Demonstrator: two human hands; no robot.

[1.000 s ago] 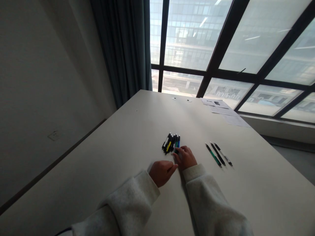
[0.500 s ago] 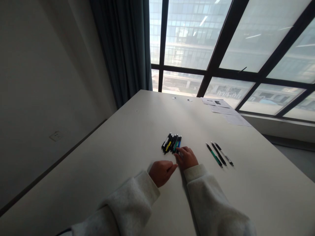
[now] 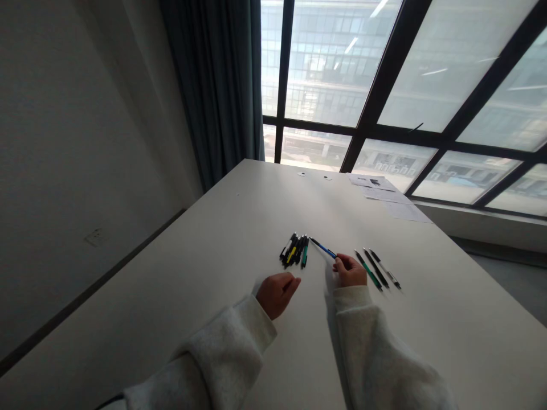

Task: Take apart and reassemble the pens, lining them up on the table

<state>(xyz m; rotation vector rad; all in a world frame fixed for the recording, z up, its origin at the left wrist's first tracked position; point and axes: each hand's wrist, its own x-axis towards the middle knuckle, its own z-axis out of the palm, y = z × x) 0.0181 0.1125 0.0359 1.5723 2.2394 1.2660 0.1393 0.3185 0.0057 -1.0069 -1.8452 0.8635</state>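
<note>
Blue pen (image 3: pixel 323 248) pinched in my right fingers (image 3: pixel 339 265); three pens (image 3: pixel 376 267) already set apart, pen bunch (image 3: pixel 292 254) still left. Left fingers (image 3: pixel 293 285) curled closed, nothing showing.

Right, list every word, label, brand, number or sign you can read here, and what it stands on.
No text is readable.
Papers: printed marks, too small to read.
Window: pale shapes in a lower pane, too blurred to tell if they are lettering.
Blue pen in the right hand, bunched pens, three separate pens: nothing legible.
</note>
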